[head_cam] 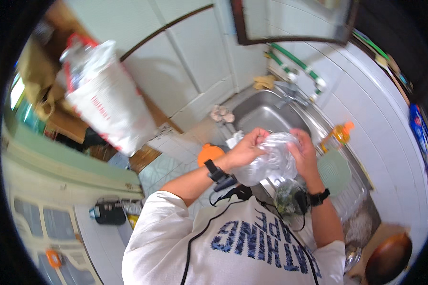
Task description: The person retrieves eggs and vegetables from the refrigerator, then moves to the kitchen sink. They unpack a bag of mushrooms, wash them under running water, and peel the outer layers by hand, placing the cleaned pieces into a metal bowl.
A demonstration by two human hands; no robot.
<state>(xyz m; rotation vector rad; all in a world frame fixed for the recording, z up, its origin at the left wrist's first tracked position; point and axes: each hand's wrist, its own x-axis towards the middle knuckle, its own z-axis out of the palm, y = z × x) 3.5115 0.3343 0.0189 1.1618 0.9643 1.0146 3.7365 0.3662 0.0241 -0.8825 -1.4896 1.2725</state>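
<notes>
Both hands grip a crumpled clear plastic bag [276,153] in front of my chest, near the close edge of the stainless steel sink [260,115]. My left hand [248,148] pinches its left side, while my right hand [303,153] has hold of the right side. Whether anything is inside the bag I cannot tell. Just below it, another clear bag with leafy greens [289,199] lies beside my right wrist. A pale green ridged board or tray [333,172] is to the right of that wrist.
A yellow bottle with an orange top [342,133] stands right of the sink, below the wall tiles. The faucet [290,94] is at the sink's far corner. A large white bag [110,103] hangs or stands at upper left. A brown rounded object [388,258] is at lower right.
</notes>
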